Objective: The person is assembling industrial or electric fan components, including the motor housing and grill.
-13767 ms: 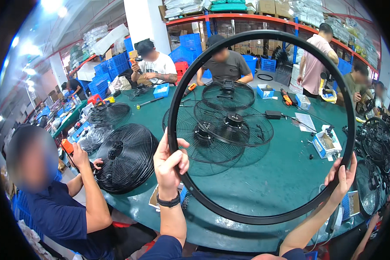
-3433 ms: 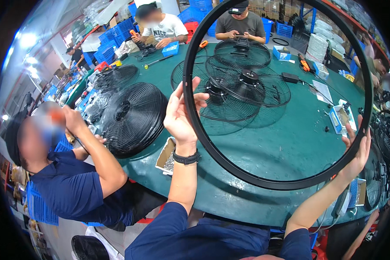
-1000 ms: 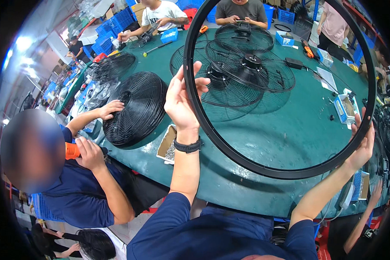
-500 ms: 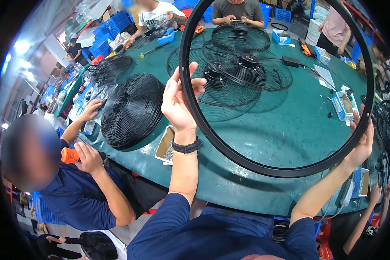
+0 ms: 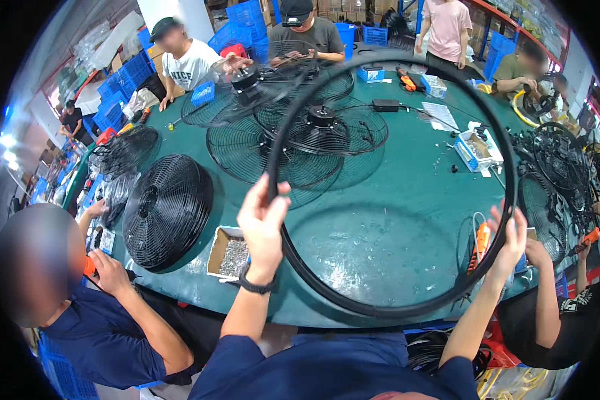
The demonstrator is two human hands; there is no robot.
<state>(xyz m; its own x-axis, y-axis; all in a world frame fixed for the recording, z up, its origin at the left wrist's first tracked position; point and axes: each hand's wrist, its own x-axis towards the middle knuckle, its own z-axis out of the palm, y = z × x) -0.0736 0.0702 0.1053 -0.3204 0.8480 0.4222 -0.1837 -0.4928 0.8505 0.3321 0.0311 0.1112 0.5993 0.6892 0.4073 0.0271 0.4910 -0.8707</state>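
A large thin black ring (image 5: 380, 311) is held up above the green table, tilted toward me. Its left side is gripped by my left hand (image 5: 263, 220), with a dark band on that wrist. My right hand (image 5: 509, 237) grips the ring's lower right side, fingers curled around it. Through the ring, the bare green tabletop and part of a black fan grille with a motor (image 5: 322, 119) show. Below my left hand stands an open cardboard box (image 5: 217, 252) of small metal screws. An orange power screwdriver (image 5: 479, 245) is beside the ring's right side.
At left lies a stack of black fan grilles (image 5: 168, 213); a co-worker beside it holds an orange tool. Wire grilles (image 5: 237, 150) cover the table's middle back. A blue-white parts box (image 5: 477, 150) stands at right, near more grilles (image 5: 542, 207). Other people work around the table.
The ring and both my hands have come lower and toward me in the picture, and the view has shifted. At the back, a person's hand now touches a lifted fan grille with motor.
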